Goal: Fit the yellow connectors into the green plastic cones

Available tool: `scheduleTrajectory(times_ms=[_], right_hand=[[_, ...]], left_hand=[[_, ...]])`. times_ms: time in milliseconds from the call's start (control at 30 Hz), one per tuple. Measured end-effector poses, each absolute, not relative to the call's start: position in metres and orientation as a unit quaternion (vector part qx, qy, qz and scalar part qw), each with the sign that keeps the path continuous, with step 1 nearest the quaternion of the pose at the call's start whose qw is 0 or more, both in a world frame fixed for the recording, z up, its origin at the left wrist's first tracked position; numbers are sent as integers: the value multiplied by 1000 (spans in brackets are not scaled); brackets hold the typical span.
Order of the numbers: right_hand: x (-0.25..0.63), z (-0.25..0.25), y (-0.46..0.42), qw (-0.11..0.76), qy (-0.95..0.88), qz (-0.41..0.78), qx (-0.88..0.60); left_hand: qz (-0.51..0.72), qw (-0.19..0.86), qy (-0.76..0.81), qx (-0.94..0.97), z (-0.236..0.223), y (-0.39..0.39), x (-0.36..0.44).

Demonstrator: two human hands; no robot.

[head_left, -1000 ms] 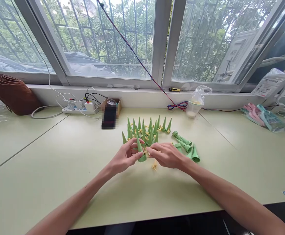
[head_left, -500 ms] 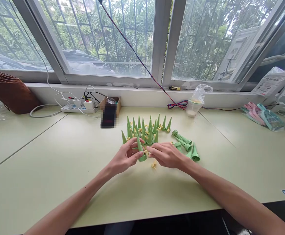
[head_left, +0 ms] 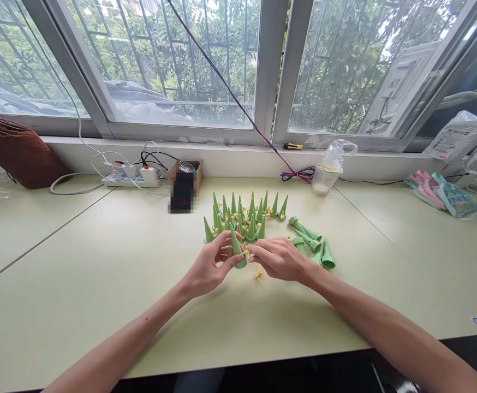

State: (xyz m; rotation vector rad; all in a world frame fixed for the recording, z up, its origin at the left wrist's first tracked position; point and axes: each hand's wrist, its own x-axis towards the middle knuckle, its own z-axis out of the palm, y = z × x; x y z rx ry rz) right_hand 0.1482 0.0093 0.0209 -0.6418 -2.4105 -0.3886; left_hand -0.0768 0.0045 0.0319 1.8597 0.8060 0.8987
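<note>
Near the middle of the table my left hand (head_left: pixel 212 266) is closed around the base of a green plant watering spike (head_left: pixel 236 243), its point tilted up and away. A small yellow valve (head_left: pixel 245 252) sticks out from the spike's side near the base. My right hand (head_left: pixel 277 258) pinches this valve between thumb and fingers; the fingertips partly hide it. Just below the hands lies a loose yellow valve (head_left: pixel 258 274). Behind them several green spikes (head_left: pixel 251 228) stand upright in rows with yellow valves on them.
Several green spikes (head_left: pixel 306 234) without visible valves lie on their sides right of my right hand. Along the back are a power strip (head_left: pixel 131 182), a small cardboard box (head_left: pixel 198 176), a bagged cup (head_left: pixel 324 179) and coiled wires (head_left: pixel 298 174). A brown bag (head_left: pixel 19 154) sits far left.
The held spike has turned slightly, so the yellow valve shows more plainly between my hands. Both hands otherwise stay in nearly the same place.
</note>
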Motion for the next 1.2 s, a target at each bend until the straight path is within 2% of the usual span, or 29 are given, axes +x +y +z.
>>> scheduleTrajectory(times_ms=[467,1200], right_hand=[[147,19,8,299,-911,-152,-239],[146,19,7,309,-905,-121,-264]], left_hand=[[361,365,324,795,31,-1,-73],[355,363,307,805,30,-5,-69]])
